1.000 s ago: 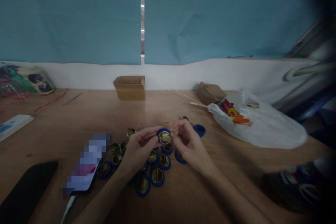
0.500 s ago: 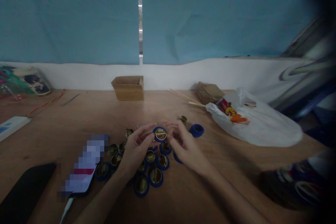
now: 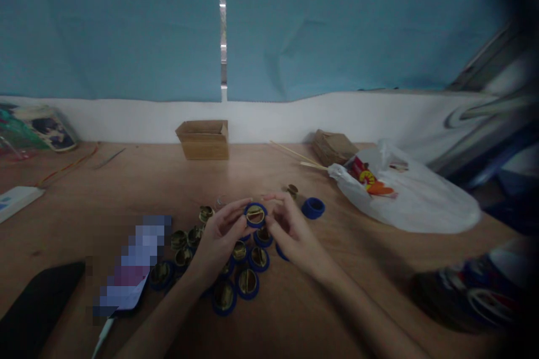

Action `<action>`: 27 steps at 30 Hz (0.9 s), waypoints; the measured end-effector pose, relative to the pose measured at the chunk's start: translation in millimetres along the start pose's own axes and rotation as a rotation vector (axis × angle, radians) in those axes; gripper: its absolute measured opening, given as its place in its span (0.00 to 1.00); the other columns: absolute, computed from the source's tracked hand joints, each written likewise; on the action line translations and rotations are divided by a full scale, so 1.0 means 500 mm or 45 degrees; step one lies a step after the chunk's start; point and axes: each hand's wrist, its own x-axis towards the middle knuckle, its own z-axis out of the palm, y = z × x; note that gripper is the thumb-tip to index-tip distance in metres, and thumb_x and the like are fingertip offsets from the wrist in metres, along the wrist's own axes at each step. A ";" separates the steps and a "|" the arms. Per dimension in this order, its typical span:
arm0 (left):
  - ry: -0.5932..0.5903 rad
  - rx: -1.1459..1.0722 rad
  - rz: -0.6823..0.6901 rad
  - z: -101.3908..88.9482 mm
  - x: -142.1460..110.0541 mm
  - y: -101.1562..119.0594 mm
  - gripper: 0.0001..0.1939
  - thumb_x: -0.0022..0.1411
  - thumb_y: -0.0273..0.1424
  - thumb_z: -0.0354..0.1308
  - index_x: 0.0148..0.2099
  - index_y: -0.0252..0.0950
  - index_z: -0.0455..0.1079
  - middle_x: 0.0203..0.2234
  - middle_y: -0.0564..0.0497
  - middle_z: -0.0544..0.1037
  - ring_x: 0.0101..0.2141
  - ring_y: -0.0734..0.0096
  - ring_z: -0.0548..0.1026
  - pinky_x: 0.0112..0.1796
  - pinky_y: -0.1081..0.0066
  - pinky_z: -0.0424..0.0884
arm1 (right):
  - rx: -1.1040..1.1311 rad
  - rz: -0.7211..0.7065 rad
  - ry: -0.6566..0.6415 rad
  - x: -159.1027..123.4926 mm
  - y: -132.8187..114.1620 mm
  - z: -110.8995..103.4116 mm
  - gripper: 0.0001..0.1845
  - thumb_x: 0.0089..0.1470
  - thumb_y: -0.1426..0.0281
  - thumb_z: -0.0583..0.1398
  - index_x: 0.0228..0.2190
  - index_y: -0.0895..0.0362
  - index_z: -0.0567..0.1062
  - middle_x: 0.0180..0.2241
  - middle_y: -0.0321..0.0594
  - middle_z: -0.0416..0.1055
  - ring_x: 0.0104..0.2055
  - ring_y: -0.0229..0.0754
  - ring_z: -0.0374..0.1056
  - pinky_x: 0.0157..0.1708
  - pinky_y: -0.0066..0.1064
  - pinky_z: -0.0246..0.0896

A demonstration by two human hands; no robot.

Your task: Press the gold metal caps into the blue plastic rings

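Observation:
Between my two hands is a round blue-rimmed piece point(image 3: 255, 215) with a gold-coloured metal centre and a bar across it. My left hand point(image 3: 221, 233) pinches its left edge with thumb and fingers. On the other side, the thumb and bent fingers of my right hand point(image 3: 293, 230) grip its right edge. Below lie several similar blue-rimmed pieces point(image 3: 247, 283) on the table, some partly covered by my hands. Gold-coloured metal parts without blue rims point(image 3: 179, 239) sit left of my left hand. A stack of blue rings point(image 3: 313, 208) stands right of my right hand.
On the wooden table point(image 3: 337, 314) lie a phone point(image 3: 135, 269) with a cable and a black flat object point(image 3: 42, 308). A cardboard box point(image 3: 205, 143) stands at the back. To the right are a white plastic bag point(image 3: 429, 196) and a dark bottle point(image 3: 467, 294).
The whole view has shifted slightly. The blue-rimmed piece stays between my hands, and my right fingertips sit a little closer on its edge.

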 end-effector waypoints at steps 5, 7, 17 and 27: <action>-0.087 0.048 0.045 0.006 -0.004 0.014 0.19 0.57 0.29 0.63 0.52 0.35 0.72 0.48 0.44 0.79 0.50 0.59 0.75 0.50 0.66 0.71 | -0.037 -0.026 0.024 0.001 0.003 -0.003 0.13 0.61 0.69 0.52 0.48 0.50 0.58 0.31 0.34 0.63 0.31 0.39 0.63 0.29 0.30 0.59; -0.092 0.031 0.023 0.009 -0.004 0.016 0.19 0.57 0.28 0.63 0.52 0.35 0.71 0.48 0.43 0.79 0.50 0.58 0.75 0.49 0.65 0.71 | -0.067 -0.036 0.039 0.001 0.002 -0.005 0.15 0.61 0.70 0.53 0.49 0.50 0.58 0.31 0.34 0.63 0.31 0.39 0.63 0.29 0.30 0.60; -0.105 0.103 0.034 0.013 -0.007 0.022 0.17 0.58 0.28 0.60 0.51 0.36 0.72 0.47 0.45 0.79 0.50 0.59 0.75 0.51 0.64 0.70 | -0.385 -0.090 0.045 0.003 -0.012 -0.012 0.11 0.64 0.68 0.51 0.47 0.52 0.68 0.34 0.38 0.71 0.34 0.41 0.70 0.33 0.33 0.66; 0.114 0.318 0.083 -0.005 0.007 0.008 0.12 0.59 0.30 0.58 0.46 0.36 0.75 0.43 0.46 0.80 0.44 0.63 0.77 0.48 0.65 0.70 | -0.758 -0.456 0.083 -0.004 -0.011 0.000 0.12 0.62 0.74 0.53 0.46 0.51 0.69 0.44 0.40 0.75 0.47 0.43 0.71 0.47 0.39 0.68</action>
